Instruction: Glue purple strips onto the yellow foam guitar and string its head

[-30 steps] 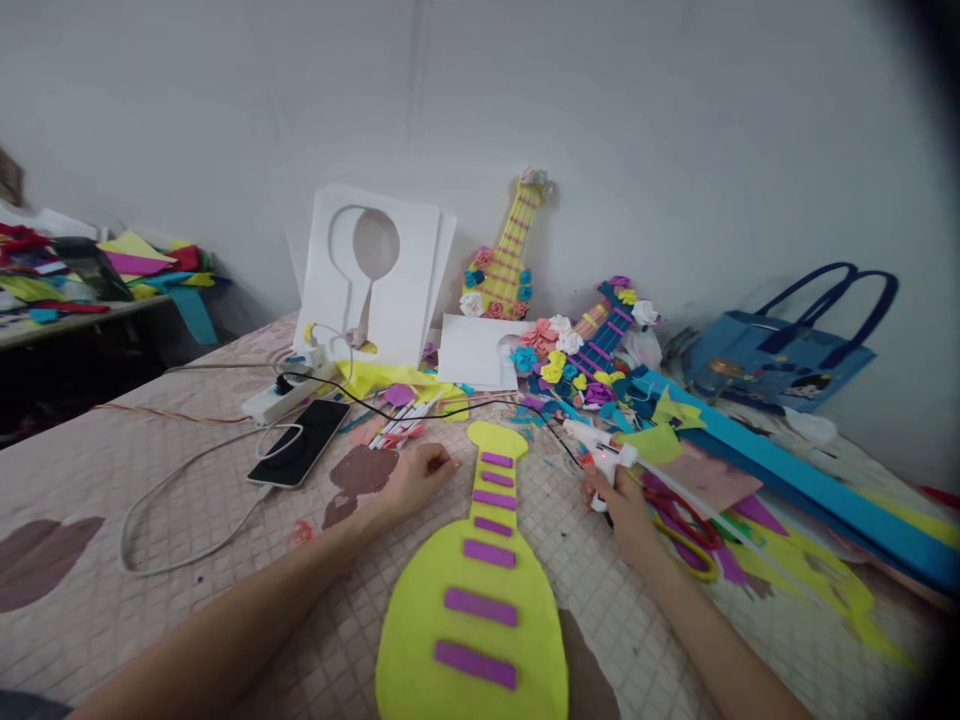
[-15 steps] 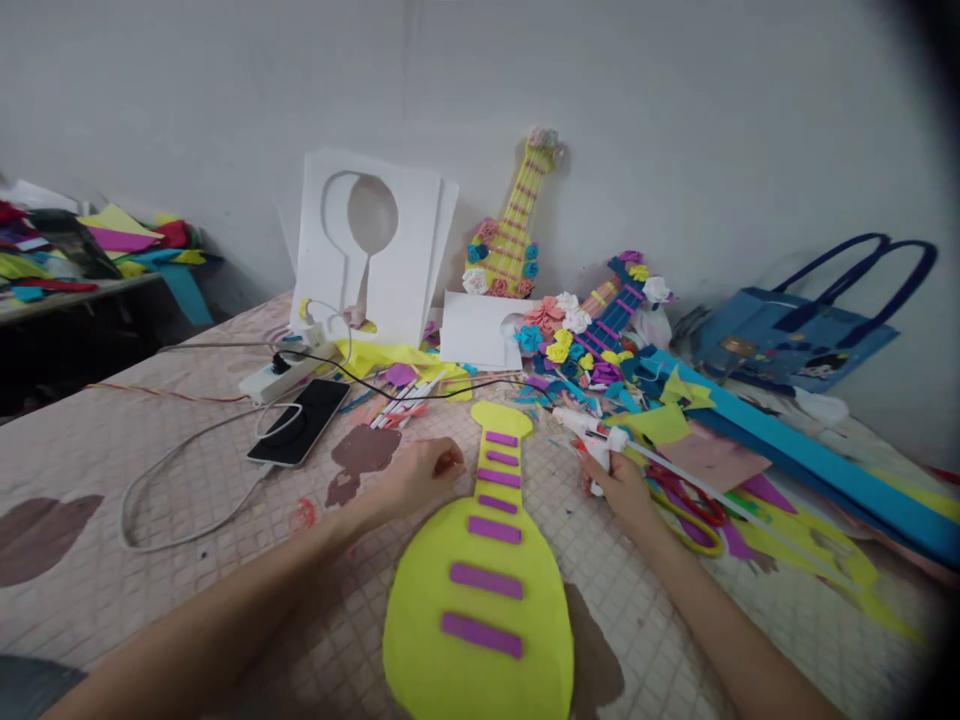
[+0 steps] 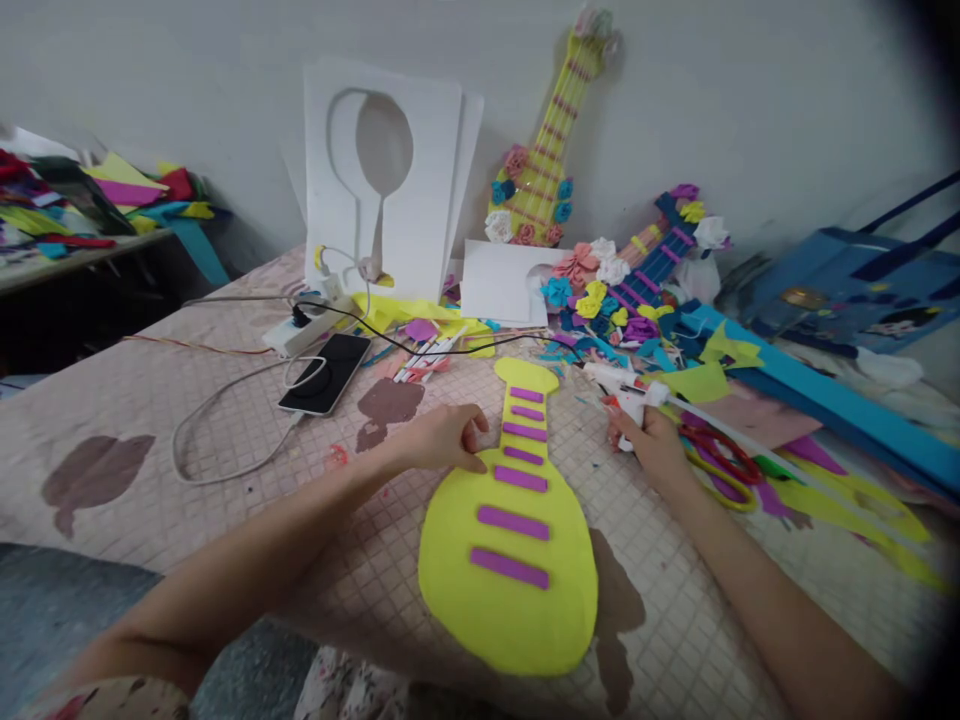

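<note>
A yellow lute-shaped cutout [image 3: 510,610] lies flat on the table, with several purple strips [image 3: 514,522] across its neck and body. At the left of its neck is my left hand [image 3: 446,437], its fingers curved and apart from the thumb, with nothing visible between them. The thumb tip reaches the cutout's left edge; I cannot tell whether it presses there. To the right of the neck, my right hand [image 3: 654,445] grips a white hot glue gun [image 3: 636,402] by the handle. Its nozzle points left, and a long glue stick [image 3: 720,425] sticks out behind.
Scissors [image 3: 720,465] and paper scraps lie beyond my right hand, near a long blue strip [image 3: 840,400]. Decorated instrument shapes [image 3: 551,160] and white boards [image 3: 427,150] lean at the back. A phone [image 3: 330,372], cables and a power strip [image 3: 304,328] sit left.
The view has tilted down, showing the cutout's whole lower end. My left hand has come to the cutout's edge, its fingers spreading from a closed curl. The glue gun remains in my right hand.
</note>
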`<state>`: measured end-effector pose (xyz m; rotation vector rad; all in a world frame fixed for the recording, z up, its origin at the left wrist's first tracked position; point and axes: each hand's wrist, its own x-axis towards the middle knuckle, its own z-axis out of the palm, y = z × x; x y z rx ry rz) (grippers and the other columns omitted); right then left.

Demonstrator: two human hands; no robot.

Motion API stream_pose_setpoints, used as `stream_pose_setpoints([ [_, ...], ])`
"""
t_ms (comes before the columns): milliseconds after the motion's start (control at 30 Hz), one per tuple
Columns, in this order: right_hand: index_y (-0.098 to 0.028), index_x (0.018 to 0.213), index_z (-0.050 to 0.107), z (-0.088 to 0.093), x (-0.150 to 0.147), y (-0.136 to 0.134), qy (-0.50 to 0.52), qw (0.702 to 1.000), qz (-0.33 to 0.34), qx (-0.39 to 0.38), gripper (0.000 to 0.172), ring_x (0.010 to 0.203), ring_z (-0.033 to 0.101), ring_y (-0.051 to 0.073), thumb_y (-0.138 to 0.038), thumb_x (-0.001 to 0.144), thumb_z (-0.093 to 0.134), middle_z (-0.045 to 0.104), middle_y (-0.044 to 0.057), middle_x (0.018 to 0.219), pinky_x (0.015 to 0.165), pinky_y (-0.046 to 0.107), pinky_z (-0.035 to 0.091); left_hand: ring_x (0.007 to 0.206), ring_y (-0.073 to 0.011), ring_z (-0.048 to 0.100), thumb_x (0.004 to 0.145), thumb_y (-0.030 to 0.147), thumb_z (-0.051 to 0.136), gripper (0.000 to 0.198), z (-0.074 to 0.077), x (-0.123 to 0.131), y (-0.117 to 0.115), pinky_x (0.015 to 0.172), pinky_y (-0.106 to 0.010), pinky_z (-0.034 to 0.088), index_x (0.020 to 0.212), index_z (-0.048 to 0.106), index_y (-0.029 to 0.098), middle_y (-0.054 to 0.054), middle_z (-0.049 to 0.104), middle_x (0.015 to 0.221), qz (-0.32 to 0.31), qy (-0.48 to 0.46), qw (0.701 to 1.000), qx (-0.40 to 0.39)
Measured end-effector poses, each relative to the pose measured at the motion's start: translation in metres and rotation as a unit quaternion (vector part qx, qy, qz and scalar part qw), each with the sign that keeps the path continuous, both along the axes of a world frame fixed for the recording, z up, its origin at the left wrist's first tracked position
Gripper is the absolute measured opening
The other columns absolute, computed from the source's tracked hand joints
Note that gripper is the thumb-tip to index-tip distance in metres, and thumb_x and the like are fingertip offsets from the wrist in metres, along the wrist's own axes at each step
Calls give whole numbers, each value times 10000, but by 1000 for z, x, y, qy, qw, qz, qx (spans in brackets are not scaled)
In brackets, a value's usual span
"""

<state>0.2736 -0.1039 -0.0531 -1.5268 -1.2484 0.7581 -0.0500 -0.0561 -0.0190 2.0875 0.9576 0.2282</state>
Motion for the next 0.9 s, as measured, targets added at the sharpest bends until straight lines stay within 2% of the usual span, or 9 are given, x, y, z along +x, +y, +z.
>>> stream_pose_setpoints([
  [100,-175,946,613,0,0,0,-7,1000,1,1,372,472,469,113,-502,769,624,520,-46,532,472,247,395,693,-148,611,585,265,770,472,0,1,-2,570,-210,411,1007,584,165,6,664,783,-4,15,1000,22],
  [267,-178,787,599,2,0,0,-36,999,10,-4,338,469,473,112,-514,765,621,520,-32,520,470,247,390,692,-142,599,611,277,759,440,0,1,-1,572,-208,406,1000,588,160,1,656,787,-16,10,1000,21],
  [400,-179,787,596,16,-2,2,-63,997,33,-20,362,437,469,115,-541,764,607,516,-34,511,435,250,383,675,-128,594,734,345,661,332,-4,-2,4,570,-206,407,1002,590,162,-10,663,791,-19,-17,1000,-5],
  [500,-187,693,563,33,-5,8,-81,994,60,-38,369,431,478,118,-547,753,620,520,-25,497,425,252,391,675,-125,588,787,336,602,277,-8,-6,3,584,-213,423,998,590,157,-16,652,783,-3,-44,999,0],
  [633,-200,675,513,56,-10,20,-89,988,108,-69,391,450,487,111,-571,770,590,525,-27,533,420,241,406,690,-122,586,832,313,557,208,-9,-9,-9,613,-223,450,978,586,168,-23,633,803,31,-88,994,50],
  [700,-202,682,505,66,-14,27,-95,982,135,-88,398,458,492,110,-582,767,589,524,-29,533,416,237,408,730,-126,587,857,295,528,165,-9,-9,-18,645,-233,467,951,587,172,-39,630,860,30,-112,989,91],
  [900,-208,591,484,86,-28,45,-121,968,160,-148,438,410,467,100,-598,753,602,512,-16,473,373,226,379,1027,-184,557,878,210,508,165,-13,-8,-34,905,-316,470,1020,577,165,-98,613,1069,-68,-189,958,202],
])
